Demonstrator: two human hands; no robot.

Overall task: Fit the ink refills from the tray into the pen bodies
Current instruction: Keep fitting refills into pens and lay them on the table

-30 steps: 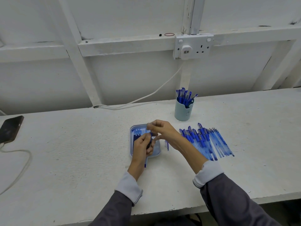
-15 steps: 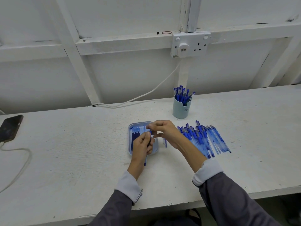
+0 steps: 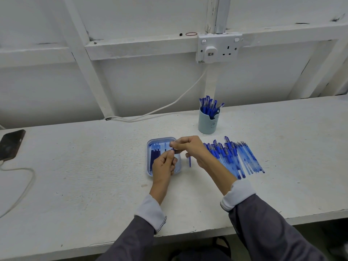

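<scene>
My left hand (image 3: 163,165) and right hand (image 3: 191,147) meet over the tray (image 3: 148,147). Both pinch a thin blue piece (image 3: 172,149) at the fingertips, perhaps a pen body. Refills (image 3: 154,157) lie in the tray, and pens (image 3: 231,157) lie on the table (image 3: 94,166), near its right side.

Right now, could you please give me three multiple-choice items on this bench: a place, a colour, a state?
1. The pen cup stands: A left of the tray; B behind and right of it; C inside it.
2. The cup is: A red; B black; C light blue.
3. The loose pens beside the tray: A lie flat; B stand upright; C hang overhead.
Answers: B, it is farther back, rightward; C, its side is pale blue; A, they lie in a row on the table.
</scene>
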